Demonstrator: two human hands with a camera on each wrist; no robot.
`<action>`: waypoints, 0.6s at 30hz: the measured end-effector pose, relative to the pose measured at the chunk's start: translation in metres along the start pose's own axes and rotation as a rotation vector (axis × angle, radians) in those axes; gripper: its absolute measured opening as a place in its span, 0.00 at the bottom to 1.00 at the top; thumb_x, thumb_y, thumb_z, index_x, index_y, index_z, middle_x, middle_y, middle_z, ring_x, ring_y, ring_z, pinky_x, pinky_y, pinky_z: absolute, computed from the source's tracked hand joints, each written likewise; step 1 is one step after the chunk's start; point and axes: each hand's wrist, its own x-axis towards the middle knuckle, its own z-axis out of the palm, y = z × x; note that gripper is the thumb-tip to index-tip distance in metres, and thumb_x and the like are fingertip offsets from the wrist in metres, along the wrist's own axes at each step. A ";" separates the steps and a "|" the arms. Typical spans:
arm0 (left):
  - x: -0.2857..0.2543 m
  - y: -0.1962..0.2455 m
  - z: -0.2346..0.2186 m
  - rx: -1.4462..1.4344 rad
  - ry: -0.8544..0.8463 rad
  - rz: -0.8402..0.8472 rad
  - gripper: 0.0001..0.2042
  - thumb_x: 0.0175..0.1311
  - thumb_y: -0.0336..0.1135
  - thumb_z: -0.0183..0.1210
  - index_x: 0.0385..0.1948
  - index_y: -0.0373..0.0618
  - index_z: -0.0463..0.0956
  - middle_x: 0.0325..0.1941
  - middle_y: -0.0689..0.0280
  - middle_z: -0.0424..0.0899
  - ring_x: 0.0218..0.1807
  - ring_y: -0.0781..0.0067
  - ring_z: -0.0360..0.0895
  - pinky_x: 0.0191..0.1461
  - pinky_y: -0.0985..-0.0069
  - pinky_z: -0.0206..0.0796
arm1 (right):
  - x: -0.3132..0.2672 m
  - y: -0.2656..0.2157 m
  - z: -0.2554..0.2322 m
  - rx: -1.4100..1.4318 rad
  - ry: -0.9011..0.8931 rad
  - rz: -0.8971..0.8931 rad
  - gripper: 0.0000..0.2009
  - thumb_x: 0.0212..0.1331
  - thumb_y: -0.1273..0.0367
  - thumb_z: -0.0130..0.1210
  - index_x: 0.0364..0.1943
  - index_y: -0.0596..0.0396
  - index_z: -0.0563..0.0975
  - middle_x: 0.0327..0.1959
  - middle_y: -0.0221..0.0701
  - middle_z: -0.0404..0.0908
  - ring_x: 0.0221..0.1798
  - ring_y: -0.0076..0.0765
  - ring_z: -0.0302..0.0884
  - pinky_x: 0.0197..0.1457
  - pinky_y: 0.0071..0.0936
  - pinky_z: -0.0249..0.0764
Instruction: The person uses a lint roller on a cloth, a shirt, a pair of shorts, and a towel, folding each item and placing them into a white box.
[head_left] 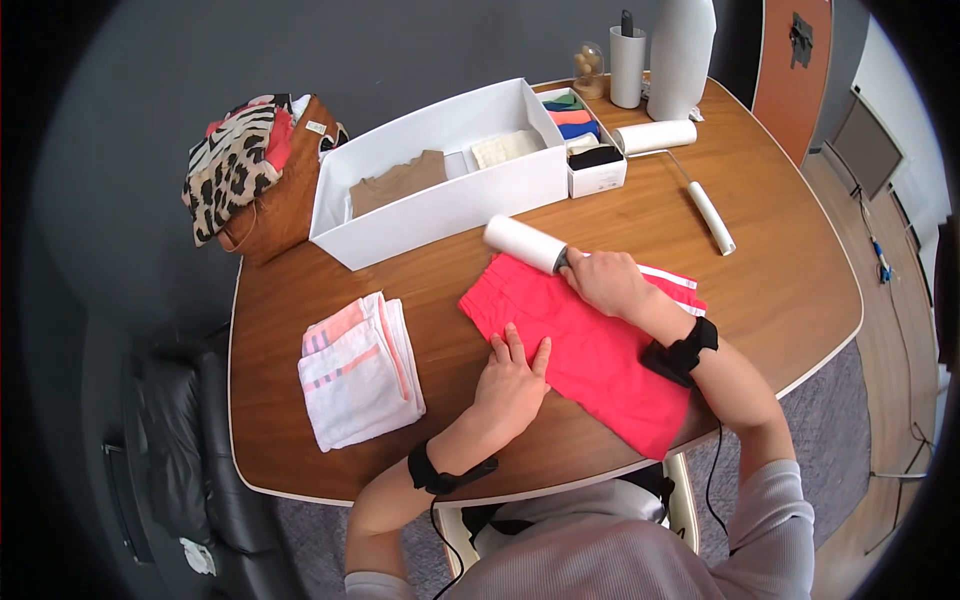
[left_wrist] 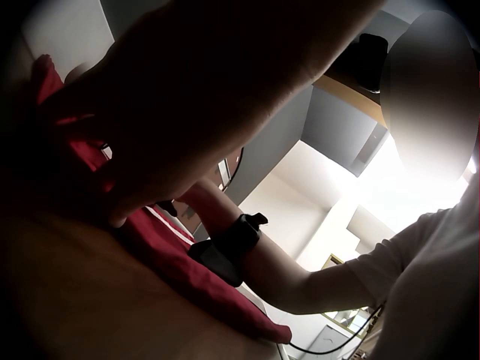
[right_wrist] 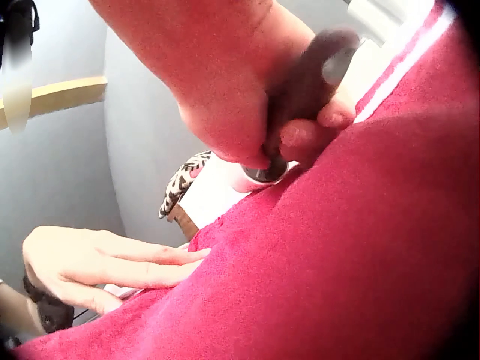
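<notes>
Red shorts (head_left: 590, 340) with white side stripes lie spread on the wooden table. My right hand (head_left: 608, 284) grips the dark handle (right_wrist: 304, 94) of a lint roller (head_left: 524, 243), whose white cylinder lies over the waistband edge of the shorts. Its fingers curl round that handle in the right wrist view. With fingers spread and fairly straight, my left hand (head_left: 512, 388) rests on the near left edge of the shorts. A folded white and pink towel (head_left: 362, 372) lies to its left. In the left wrist view the left hand (left_wrist: 150, 112) is dark, its fingers on the red cloth.
Behind the shorts stands a long white box (head_left: 450, 215) with folded clothes. Beside it is a small white box (head_left: 598, 180) of rolled garments. Another roller with a white handle (head_left: 711, 218) lies at right. A brown bag (head_left: 285, 215) piled with clothes stands at left.
</notes>
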 end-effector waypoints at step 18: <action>-0.005 0.007 -0.015 0.008 -0.102 0.003 0.33 0.46 0.36 0.54 0.60 0.44 0.57 0.54 0.28 0.57 0.49 0.34 0.67 0.44 0.61 0.69 | -0.045 0.135 -0.076 0.052 0.165 0.501 0.14 0.48 0.59 0.54 0.33 0.53 0.79 0.24 0.39 0.77 0.29 0.41 0.77 0.35 0.33 0.73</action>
